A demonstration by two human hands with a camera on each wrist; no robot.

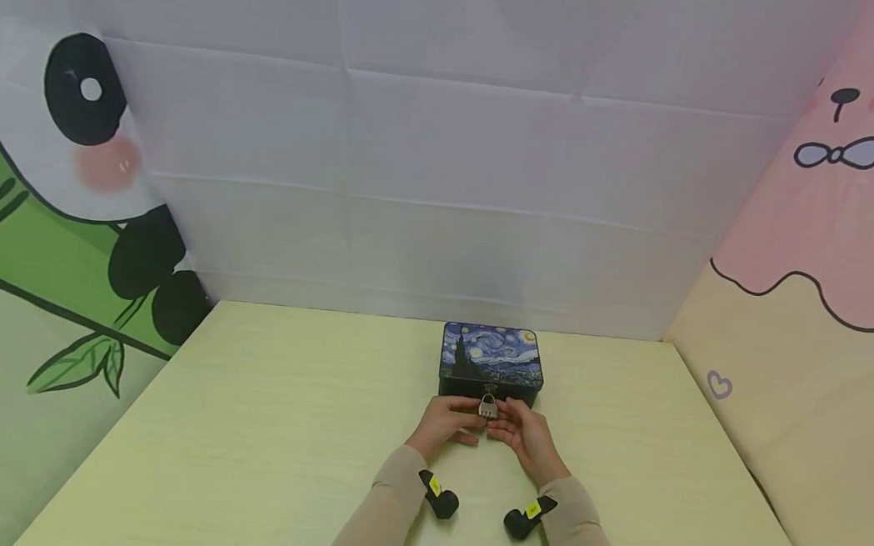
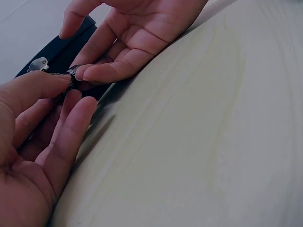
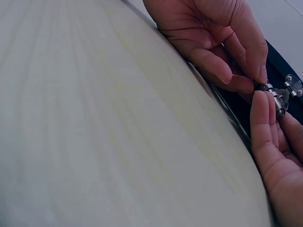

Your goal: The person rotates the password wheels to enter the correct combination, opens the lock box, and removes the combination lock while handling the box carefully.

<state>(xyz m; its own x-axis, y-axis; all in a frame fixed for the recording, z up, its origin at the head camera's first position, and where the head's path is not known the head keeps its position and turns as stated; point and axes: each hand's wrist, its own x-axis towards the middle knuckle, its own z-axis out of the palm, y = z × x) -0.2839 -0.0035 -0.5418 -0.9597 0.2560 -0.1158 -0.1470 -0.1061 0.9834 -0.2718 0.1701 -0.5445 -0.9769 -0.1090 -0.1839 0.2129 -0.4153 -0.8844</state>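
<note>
A small silver combination padlock [image 1: 488,408] hangs at the front latch of a dark tin box [image 1: 492,356] with a swirling blue night-sky picture on its lid. The lid is down. My left hand [image 1: 449,420] pinches the padlock from the left, its thumb over the dials in the left wrist view. From the right, my right hand [image 1: 528,437] holds the padlock with its fingertips. In the right wrist view the metal latch [image 3: 292,84] shows beside the fingers. The dial numbers are too small to read, and fingers hide part of the padlock.
The box stands on a pale yellow wood-grain table [image 1: 285,431], near its back edge. Behind rises a white sheet [image 1: 451,157]. Cartoon-printed panels stand at the left and right. Black devices with yellow labels are strapped to both wrists.
</note>
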